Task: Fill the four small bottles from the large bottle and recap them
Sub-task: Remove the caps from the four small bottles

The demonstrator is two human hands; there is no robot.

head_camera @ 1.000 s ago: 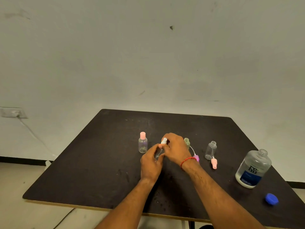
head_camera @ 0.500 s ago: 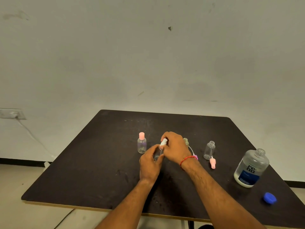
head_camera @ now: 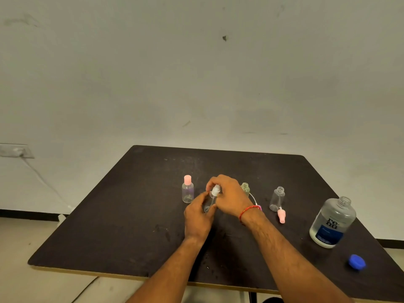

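Note:
My left hand (head_camera: 197, 217) grips the body of a small clear spray bottle (head_camera: 209, 203) at the table's middle. My right hand (head_camera: 231, 196) is closed on that bottle's white spray cap (head_camera: 216, 190). To the left stands a small clear bottle with a pink cap (head_camera: 187, 190). Behind my right hand a small greenish bottle (head_camera: 245, 188) stands without a cap. Farther right is another uncapped clear bottle (head_camera: 277, 199), with a pink spray cap (head_camera: 281, 216) lying at its foot. The large bottle (head_camera: 332, 223) stands uncapped at the right, and its blue cap (head_camera: 356, 261) lies near the front right.
The dark table (head_camera: 135, 215) has a pale front edge close to me. A pink cap with a thin white tube (head_camera: 253, 197) pokes out behind my right wrist. A white wall is behind, with a socket and cable (head_camera: 15, 150) at the left.
Both hands have stayed on the spray bottle and its white cap, with only slight finger shifts. The view has moved a little.

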